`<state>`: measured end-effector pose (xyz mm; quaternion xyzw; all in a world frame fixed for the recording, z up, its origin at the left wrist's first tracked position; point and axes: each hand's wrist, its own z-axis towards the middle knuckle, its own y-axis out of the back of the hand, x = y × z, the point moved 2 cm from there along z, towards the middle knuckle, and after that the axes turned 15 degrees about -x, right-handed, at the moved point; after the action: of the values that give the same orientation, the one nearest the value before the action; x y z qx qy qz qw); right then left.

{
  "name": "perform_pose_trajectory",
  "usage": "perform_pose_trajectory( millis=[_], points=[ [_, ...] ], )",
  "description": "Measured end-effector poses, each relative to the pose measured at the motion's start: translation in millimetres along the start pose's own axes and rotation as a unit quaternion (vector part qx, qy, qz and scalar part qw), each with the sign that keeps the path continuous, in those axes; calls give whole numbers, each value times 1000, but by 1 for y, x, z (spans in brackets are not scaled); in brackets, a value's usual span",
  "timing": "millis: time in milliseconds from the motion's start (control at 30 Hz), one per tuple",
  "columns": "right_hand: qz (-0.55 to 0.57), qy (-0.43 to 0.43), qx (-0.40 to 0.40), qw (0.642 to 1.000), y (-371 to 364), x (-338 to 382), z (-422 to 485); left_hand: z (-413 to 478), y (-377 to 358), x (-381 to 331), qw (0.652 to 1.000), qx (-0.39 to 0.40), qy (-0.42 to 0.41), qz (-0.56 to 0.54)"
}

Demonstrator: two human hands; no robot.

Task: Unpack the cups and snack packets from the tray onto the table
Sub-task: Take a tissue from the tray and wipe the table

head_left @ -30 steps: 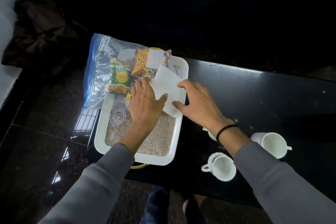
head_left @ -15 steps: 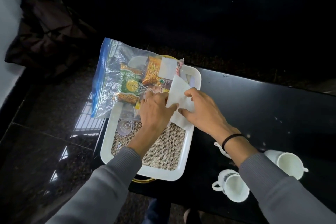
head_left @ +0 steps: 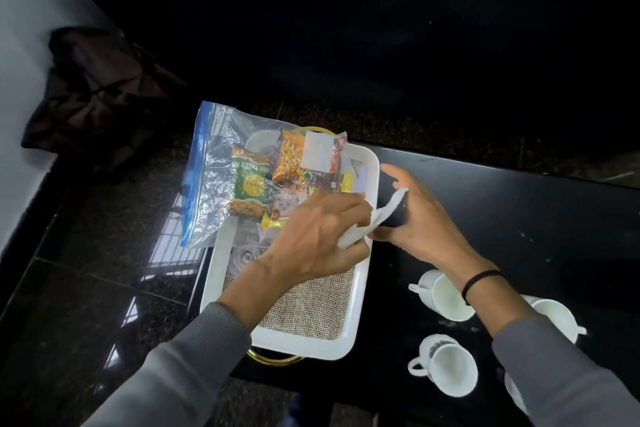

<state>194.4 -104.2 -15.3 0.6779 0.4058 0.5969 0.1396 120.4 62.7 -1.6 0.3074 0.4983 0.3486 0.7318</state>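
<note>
At the far left, the clear zip bag of snack packets still lies across the far end of the white tray, hanging over its left rim, with more loose packets beside it on the tray. The white paper napkin, which a moment ago lay flat on the tray under both hands, has now been lifted clear of the burlap liner and carried toward the tray's right rim. The left hand has its fingers closed on the napkin's lower end; the right hand, out over the black bench, has its fingers curled loosely around the upper end. That uncovers the packets beneath, so they look ready to come out next. To the right, three white cups already rest on the bench, so the cup part of the job appears done.
</note>
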Motion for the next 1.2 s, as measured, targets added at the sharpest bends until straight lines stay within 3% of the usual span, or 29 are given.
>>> perform_pose_trajectory(
  millis=[100,233,400,533,567,733,933,1067,1200],
  points=[
    [73,-37,42,996,16,-9,-4,9,3,-15,994,8,84,-74],
    [172,-112,57,977,38,-25,-20,17,3,-31,948,1,232,-218],
    [262,-149,48,952,78,-37,-57,17,-6,-63,826,-60,407,-385],
    [312,-179,25,933,117,-43,-93,15,-11,-107,732,-70,482,-477],
    [325,-190,17,926,126,-45,-102,15,-12,-119,724,-64,488,-482],
    [352,-222,-5,909,169,-58,-139,18,-14,-172,760,-26,483,-434],
    [401,-220,-58,887,211,-85,-166,34,-20,-221,739,70,489,-458],
    [436,-235,-62,867,225,-111,-180,40,-35,-240,771,72,490,-400],
    [436,-275,-63,854,233,-138,-193,43,-55,-258,751,115,504,-411]
  ],
)
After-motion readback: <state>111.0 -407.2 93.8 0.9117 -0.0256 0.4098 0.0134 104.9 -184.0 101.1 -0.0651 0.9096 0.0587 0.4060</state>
